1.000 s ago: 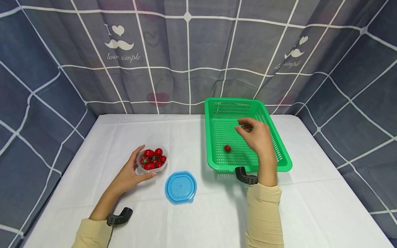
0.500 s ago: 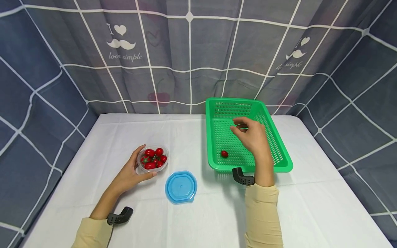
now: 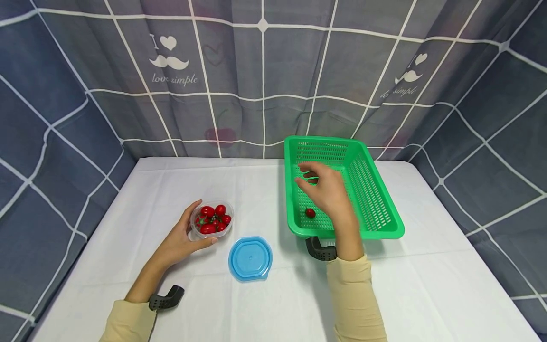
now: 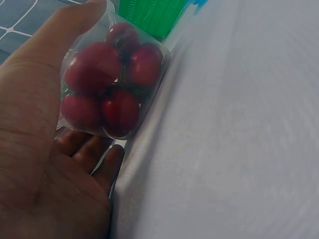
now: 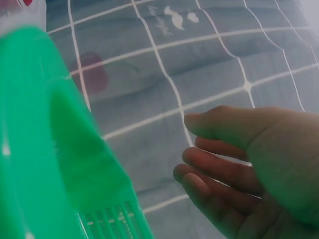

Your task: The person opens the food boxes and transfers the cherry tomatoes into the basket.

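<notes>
A small clear plastic container (image 3: 229, 227) full of red cherry tomatoes (image 3: 208, 229) stands on the left half of the table. My left hand (image 3: 177, 243) holds it from the left, thumb on the near side and fingers around the far side. The left wrist view shows the tomatoes (image 4: 93, 67) pressed against its clear wall. Over the green basket (image 3: 386, 209) hovers my right hand (image 3: 326, 191), fingers loosely bent and nothing between them. One cherry tomato (image 3: 310, 213) lies on the basket floor below that hand. In the right wrist view the right hand (image 5: 239, 169) is apart from the basket wall.
A blue lid (image 3: 250, 259) lies flat on the white tablecloth (image 3: 273, 308) between container and basket. Grey checked curtain (image 3: 239, 71) encloses the table at the back and both sides. The basket stands close to the back curtain.
My right hand has moved left over the basket, still holding nothing. The cherry tomato in the basket rolled a little toward the near side, then stopped. My left hand stays on the container.
</notes>
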A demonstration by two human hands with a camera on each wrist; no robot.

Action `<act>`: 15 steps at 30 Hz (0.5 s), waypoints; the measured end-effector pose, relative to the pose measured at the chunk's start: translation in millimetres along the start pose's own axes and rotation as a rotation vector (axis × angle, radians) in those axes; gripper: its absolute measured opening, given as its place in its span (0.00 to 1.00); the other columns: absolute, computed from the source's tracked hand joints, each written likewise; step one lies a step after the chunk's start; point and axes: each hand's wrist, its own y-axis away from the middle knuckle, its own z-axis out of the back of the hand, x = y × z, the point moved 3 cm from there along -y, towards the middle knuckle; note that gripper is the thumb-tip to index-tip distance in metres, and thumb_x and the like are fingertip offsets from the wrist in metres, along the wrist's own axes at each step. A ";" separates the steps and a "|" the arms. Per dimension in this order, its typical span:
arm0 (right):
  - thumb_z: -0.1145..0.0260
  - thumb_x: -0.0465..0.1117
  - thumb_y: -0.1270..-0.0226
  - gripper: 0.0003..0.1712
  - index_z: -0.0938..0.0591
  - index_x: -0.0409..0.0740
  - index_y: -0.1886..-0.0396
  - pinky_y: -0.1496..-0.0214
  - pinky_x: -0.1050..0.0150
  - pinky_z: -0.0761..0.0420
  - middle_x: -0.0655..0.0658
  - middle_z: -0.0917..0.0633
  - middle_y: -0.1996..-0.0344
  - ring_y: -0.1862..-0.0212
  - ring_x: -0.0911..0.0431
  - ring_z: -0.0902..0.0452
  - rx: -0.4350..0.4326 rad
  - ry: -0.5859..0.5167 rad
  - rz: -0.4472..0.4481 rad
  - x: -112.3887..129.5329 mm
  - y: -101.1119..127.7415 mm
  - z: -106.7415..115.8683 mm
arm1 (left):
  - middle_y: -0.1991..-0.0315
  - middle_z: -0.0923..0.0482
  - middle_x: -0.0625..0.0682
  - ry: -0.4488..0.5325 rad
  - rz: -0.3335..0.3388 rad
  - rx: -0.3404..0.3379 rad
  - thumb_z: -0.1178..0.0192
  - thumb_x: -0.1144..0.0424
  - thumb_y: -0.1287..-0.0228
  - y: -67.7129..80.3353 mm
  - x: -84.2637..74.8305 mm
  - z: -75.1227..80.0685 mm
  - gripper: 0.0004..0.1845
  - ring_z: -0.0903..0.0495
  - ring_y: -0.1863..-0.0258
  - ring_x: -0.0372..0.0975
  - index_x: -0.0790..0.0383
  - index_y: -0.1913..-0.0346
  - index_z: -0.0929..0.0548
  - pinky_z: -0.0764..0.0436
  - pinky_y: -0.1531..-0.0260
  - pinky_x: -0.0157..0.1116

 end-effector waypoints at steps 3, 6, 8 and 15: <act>0.28 0.38 0.31 0.22 0.16 0.40 0.39 0.43 0.51 0.14 0.40 0.13 0.44 0.45 0.46 0.14 0.012 0.002 0.014 7.2 -0.1 -5.8 | 0.18 0.51 0.65 -0.007 0.003 -0.001 0.21 0.49 0.45 -0.6 1.1 -0.5 0.60 0.49 0.21 0.65 0.48 0.17 0.52 0.43 0.26 0.66; 0.28 0.40 0.31 0.22 0.17 0.41 0.39 0.43 0.53 0.14 0.42 0.13 0.44 0.45 0.47 0.14 0.024 0.013 0.023 12.8 -0.8 -11.9 | 0.18 0.51 0.65 -0.004 0.004 -0.001 0.21 0.49 0.45 -1.2 2.6 -0.8 0.61 0.49 0.21 0.65 0.47 0.17 0.52 0.44 0.26 0.66; 0.27 0.41 0.31 0.22 0.17 0.42 0.39 0.43 0.54 0.14 0.42 0.13 0.44 0.45 0.48 0.14 0.035 0.015 0.027 16.0 -0.9 -15.8 | 0.18 0.51 0.65 -0.001 0.001 -0.002 0.21 0.49 0.45 -1.4 3.3 -0.9 0.61 0.49 0.21 0.65 0.47 0.17 0.52 0.43 0.26 0.66; 0.27 0.41 0.31 0.23 0.17 0.40 0.39 0.42 0.54 0.14 0.42 0.13 0.44 0.44 0.47 0.15 0.089 -0.023 0.060 28.9 1.8 -31.1 | 0.18 0.51 0.65 0.001 -0.001 -0.003 0.21 0.49 0.46 -1.8 4.6 -1.7 0.61 0.48 0.21 0.64 0.47 0.17 0.52 0.43 0.26 0.66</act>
